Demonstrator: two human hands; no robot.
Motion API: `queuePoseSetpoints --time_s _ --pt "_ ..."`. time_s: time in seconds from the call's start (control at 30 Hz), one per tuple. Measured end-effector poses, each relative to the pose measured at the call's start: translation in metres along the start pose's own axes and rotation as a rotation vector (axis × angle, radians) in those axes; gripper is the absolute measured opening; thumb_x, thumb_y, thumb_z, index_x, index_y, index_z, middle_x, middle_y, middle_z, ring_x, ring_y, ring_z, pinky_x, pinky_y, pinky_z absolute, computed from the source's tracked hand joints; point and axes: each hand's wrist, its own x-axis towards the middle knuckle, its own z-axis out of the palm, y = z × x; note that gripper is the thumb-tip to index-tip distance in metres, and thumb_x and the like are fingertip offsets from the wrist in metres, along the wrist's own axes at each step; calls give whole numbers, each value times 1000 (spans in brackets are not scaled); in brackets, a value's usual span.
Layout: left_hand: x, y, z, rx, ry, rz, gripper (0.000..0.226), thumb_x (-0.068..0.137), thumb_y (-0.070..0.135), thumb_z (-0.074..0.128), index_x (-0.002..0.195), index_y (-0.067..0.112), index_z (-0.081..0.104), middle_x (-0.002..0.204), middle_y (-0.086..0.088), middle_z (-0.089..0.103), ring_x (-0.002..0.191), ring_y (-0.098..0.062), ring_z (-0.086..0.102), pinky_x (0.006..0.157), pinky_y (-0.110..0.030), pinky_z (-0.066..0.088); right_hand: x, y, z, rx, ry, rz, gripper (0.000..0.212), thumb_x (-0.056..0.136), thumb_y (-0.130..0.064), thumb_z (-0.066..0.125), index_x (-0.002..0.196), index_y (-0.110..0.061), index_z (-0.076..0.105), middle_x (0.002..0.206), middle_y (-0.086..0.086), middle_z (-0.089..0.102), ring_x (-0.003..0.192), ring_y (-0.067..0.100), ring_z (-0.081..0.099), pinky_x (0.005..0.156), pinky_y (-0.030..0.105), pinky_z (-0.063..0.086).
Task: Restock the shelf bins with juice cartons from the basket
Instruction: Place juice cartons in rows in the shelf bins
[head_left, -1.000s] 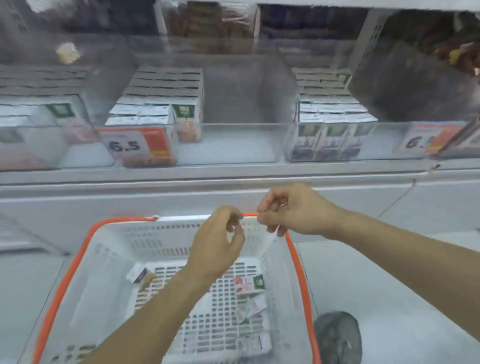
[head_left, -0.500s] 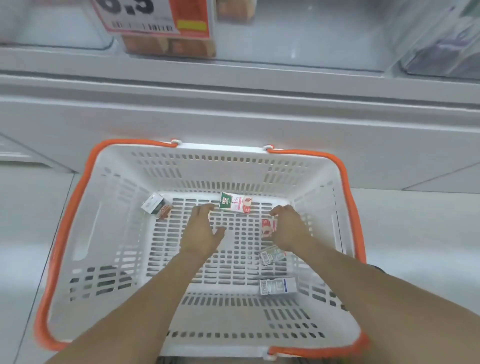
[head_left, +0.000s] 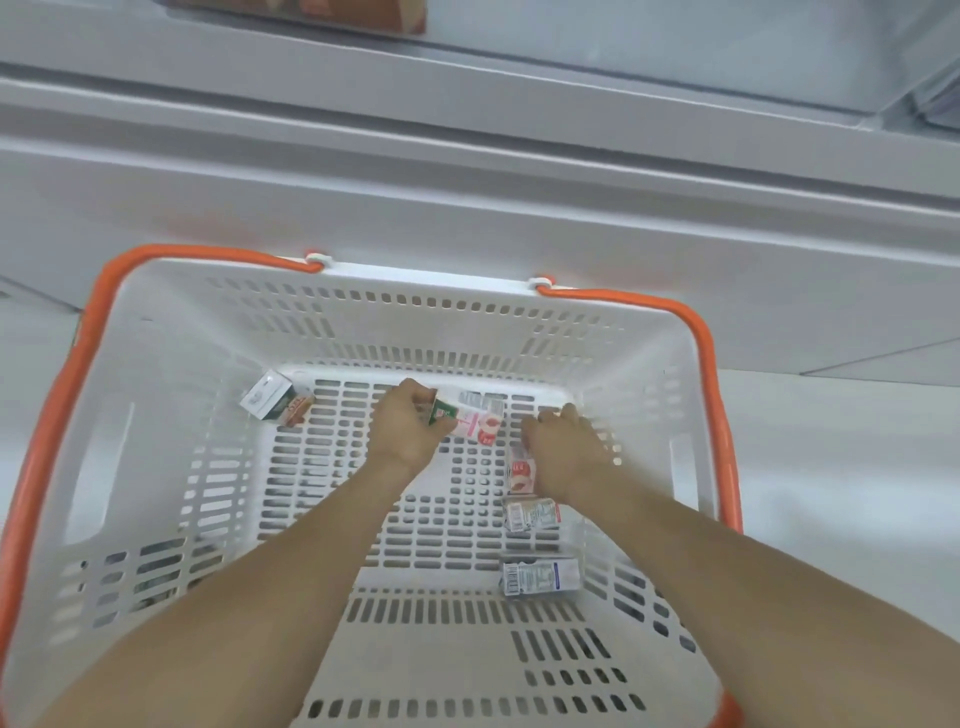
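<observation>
1. My left grip (head_left: 410, 426) clenched round the green-topped carton (head_left: 470, 418); half a second earlier it only reached beside it.
2. My right grip (head_left: 563, 449) had curled onto the red carton (head_left: 521, 470), grasping it, I judged.
3. Both pickups looked underway.
4. Three more cartons lay in the basket (head_left: 156, 322): corner carton (head_left: 275, 401), two near the right wall (head_left: 531, 513) (head_left: 540, 577).
5. Nothing blocked lifting; the shelf (head_left: 467, 135) stood above.

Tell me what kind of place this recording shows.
Most likely a shop aisle, at a shelf being restocked. A white shopping basket with orange handles sits on the floor, small juice cartons lie loose in it, and a white shelf edge runs above. Both hands reach into the basket.
</observation>
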Motion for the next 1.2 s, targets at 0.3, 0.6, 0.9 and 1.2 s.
queuePoseSetpoints --time_s 0.3,0.6,0.9,1.2 --pt "6 4 5 57 -44 60 52 67 20 91 110 19 62 107 -3 63 91 -15 63 76 -22 52 -40 -2 -21 172 59 -128 56 84 -17 74 131 -13 43 127 10 46 116 27 50 87 37 48" --pt "15 12 32 283 19 96 61 74 59 76 124 27 62 118 -4 56 118 -26 40 97 -34 35 -86 15 -73 628 -66 80 58 81 -41 79 115 -12 40 86 -3 56 67 10 54 52 23 41" --pt "-23 29 7 -67 -231 100 46 62 7 92 95 7 60 80 -2 62 65 -16 55 55 -24 46 -128 31 -103 880 -180 105 58 82 -38 80 121 -12 45 108 3 55 93 25 70 74 43 63" --pt "-93 156 -168 -93 -484 217 44 71 -2 84 107 2 59 94 -15 74 87 -28 68 80 -36 54 -208 19 -210 958 -233 -202 42 81 -21 82 119 -25 63 110 8 70 87 16 64 70 28 58"
